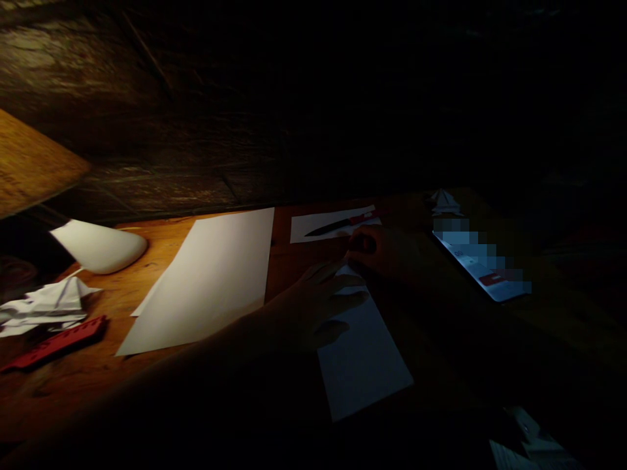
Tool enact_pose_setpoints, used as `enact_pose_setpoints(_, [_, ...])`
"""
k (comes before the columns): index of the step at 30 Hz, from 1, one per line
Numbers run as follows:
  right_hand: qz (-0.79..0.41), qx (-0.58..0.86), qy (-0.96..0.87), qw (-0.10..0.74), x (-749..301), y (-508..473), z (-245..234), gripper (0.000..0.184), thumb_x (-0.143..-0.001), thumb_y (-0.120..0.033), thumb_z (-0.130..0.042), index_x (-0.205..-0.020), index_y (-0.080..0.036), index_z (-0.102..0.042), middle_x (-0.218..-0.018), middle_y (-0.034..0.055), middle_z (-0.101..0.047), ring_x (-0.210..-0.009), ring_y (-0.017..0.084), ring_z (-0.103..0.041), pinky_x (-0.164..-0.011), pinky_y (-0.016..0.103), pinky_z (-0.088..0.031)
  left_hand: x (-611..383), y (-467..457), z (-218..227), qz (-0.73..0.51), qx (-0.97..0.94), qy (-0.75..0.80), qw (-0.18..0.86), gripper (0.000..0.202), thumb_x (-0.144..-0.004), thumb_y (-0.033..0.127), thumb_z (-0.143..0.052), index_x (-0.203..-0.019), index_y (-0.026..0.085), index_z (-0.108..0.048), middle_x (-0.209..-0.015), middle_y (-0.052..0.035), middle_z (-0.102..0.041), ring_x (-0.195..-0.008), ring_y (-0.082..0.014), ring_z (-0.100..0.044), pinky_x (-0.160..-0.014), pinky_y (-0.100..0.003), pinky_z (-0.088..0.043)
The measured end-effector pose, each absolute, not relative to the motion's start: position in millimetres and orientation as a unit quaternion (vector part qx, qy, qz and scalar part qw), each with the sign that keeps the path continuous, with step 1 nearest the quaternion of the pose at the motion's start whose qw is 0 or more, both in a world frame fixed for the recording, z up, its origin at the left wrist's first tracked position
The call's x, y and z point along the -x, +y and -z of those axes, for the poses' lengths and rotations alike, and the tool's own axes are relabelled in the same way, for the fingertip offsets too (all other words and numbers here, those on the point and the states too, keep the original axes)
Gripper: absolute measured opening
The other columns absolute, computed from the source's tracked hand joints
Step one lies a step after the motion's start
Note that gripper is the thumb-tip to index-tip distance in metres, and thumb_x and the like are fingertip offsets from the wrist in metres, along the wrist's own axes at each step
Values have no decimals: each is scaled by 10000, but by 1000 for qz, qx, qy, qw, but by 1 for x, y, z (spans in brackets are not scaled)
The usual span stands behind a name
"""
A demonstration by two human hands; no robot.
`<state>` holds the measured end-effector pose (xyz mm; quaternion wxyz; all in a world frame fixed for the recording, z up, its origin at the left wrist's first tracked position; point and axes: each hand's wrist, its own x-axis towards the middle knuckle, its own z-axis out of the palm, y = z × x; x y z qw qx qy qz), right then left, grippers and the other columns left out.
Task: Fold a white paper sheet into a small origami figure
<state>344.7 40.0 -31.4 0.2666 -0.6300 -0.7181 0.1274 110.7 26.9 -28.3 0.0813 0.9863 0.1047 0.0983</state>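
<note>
Far L on the counter [73,375]: white lamp [100,247], then a big blank sheet [210,281]. Centre: L hand [318,307] lies flat on the folded paper [365,365], fingers spread open over its top end. R hand [377,251] sits at the paper's far corner; too dark to tell if its fingers pinch. Knife [337,226] just behind; lit phone [482,264] far R.
</note>
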Motion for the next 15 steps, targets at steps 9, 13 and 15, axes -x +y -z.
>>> enact_pose_setpoints(9, [-119,623,-720,282,-346,43,39,289,-832,-499,-733,-1007,-269,-727,-866,1,-708,-761,175,-634,-628,293,-387,-110,30,30,-96,-987,102,84,562,-932,310,-604,-1474,261,-464,-1526,-101,-482,-1495,-388,-284,-1169,-631,-306])
enact_pose_setpoints(13, [-105,590,-748,285,-353,36,33,215,-933,-350,-630,-1083,-266,-759,-972,38,-681,-836,185,-629,-716,312,-427,-110,29,30,-91,-986,113,85,567,-923,299,-607,-1473,274,-474,-1520,-100,-490,-1494,-380,-296,-1164,-632,-294])
enact_pose_setpoints(15, [-92,556,-783,263,-357,27,27,270,-961,-282,-571,-1142,-292,-771,-997,49,-651,-856,188,-622,-726,316,-432,-111,28,29,-84,-985,123,87,562,-921,308,-611,-1469,278,-488,-1523,-95,-485,-1473,-378,-329,-1158,-615,-304])
